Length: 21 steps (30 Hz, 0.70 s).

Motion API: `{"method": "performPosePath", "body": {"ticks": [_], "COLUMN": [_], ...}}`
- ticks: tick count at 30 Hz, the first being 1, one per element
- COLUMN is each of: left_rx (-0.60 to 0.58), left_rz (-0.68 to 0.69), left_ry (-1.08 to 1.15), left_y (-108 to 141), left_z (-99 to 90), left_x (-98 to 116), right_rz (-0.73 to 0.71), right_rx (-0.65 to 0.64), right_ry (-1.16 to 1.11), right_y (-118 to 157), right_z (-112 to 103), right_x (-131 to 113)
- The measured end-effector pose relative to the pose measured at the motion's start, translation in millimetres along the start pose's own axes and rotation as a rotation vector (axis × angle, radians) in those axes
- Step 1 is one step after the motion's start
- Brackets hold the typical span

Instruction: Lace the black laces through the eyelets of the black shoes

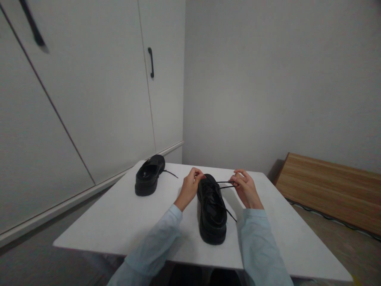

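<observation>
A black lace-up shoe (pixel 212 210) stands on the white table between my hands, its heel towards me. My left hand (pixel 190 184) is at the left side of its front part, thumb and fingers pinched together; what they grip there is too small to make out. To the right of the shoe, my right hand (pixel 243 186) pinches a black shoelace (pixel 224 182), drawn out sideways in two strands. Another loose lace end hangs from the shoe's right side towards the table. A second black shoe (pixel 149 174) rests farther left, one lace end trailing right.
The white table (pixel 119 222) reaches from near my body to the corner. White cabinet doors with black handles (pixel 151 62) line the left side, and a grey wall stands behind. A wood-grain board (pixel 330 186) leans or lies beyond the table's right edge.
</observation>
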<state>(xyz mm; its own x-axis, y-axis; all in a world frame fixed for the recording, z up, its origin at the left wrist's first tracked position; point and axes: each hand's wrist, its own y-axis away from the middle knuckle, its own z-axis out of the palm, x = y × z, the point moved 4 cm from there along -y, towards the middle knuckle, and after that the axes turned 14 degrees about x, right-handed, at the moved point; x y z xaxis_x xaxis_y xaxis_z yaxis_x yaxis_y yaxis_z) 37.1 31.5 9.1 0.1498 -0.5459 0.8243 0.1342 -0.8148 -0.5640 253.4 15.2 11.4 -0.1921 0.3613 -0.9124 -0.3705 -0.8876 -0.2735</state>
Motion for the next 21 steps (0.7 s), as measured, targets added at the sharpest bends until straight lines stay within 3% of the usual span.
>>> {"method": "performPosePath", "body": {"ticks": [6,14,21], "left_rx": [0.082,0.106,0.103], "left_rz": [-0.132,-0.364,-0.378], "left_ry": [0.249,0.612,0.717], "left_y": [-5.3,-3.6,-5.1], "left_z": [-5.0,-5.9,-10.3], "left_x": [-6.2,1.0,7.8], "right_rz": [0.15,0.28,0.172], "right_rx": [-0.172,-0.287,-0.345], "right_ry": [0.189,0.466,0.533], "right_y": [4.0,8.1,5.0], "right_z": [1.1,-0.2,-2.5], "right_x": [13.3,23.8,26.5]}}
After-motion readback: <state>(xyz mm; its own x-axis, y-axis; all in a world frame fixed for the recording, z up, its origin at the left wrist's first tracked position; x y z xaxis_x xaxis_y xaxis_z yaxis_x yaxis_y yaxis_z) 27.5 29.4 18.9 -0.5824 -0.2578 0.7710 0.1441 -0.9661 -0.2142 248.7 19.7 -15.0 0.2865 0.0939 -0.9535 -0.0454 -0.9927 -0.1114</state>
